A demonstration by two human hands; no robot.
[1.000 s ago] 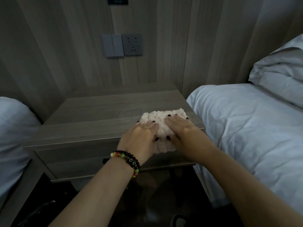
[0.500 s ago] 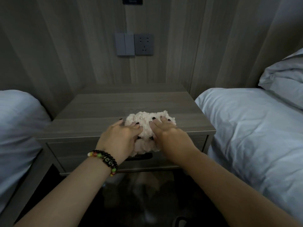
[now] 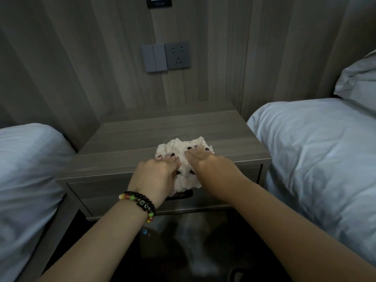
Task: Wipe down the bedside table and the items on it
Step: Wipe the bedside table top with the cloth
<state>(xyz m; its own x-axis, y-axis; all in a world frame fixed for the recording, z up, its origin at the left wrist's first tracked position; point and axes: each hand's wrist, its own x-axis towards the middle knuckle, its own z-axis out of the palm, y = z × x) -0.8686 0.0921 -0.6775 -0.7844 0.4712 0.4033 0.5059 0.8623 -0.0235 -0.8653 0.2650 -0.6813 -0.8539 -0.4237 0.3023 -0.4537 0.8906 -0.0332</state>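
Both hands press a crumpled white cloth (image 3: 183,157) down on the front edge of the bedside table (image 3: 126,143), a little right of the middle of that edge. The left hand (image 3: 155,176) covers the cloth's left part and the right hand (image 3: 211,166) its right part, side by side and nearly touching, each with the fingers laid fairly straight and flat on top, pushing down, not pinching; the thumbs look tucked in toward the cloth's middle, though how tightly cannot be told. The cloth is bunched, not spread. Its far part rests on the table top just beyond the fingertips, and its near part hangs over the front edge, down across the drawer front (image 3: 97,190) and partly over the dark handle (image 3: 183,194). So its long axis runs front to back across the table, in line with the forearms. Most of the table top lies beyond and to the left of the cloth, with a narrower strip to its right toward the bed (image 3: 317,159). No other items show on the table from here. Judged from this, the next stroke probably needs a push away from the front edge or a sweep left along it, and neither hand is clearly better placed, since both sit equally far forward on the cloth.
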